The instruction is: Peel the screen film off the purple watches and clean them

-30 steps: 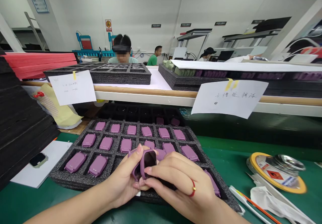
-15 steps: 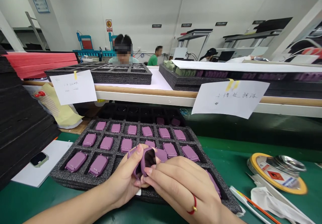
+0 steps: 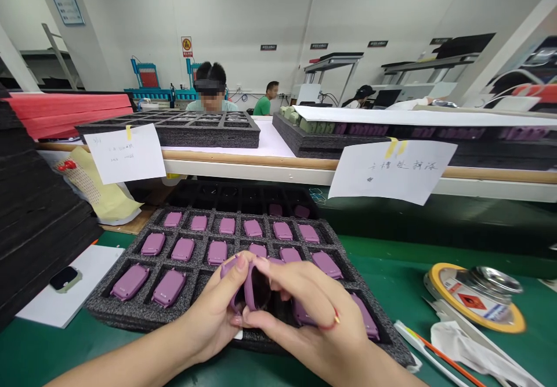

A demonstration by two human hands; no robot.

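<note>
Just below the centre of the view, the left hand [image 3: 217,308] pinches a purple smartwatch case [image 3: 239,297] between thumb and fingers. The right hand [image 3: 311,300] grips a second purple case [image 3: 249,291] just beside it — thumb low, fingertips at the top edge. Under them sits a black foam tray [image 3: 122,315], its compartments holding more purple cases [image 3: 217,253] from nine round to three o'clock. Farther out, a green-rimmed smartwatch [image 3: 66,279] lies on white paper [image 3: 46,308] at nine o'clock; a yellow-rimmed container [image 3: 472,301] lies at three.
</note>
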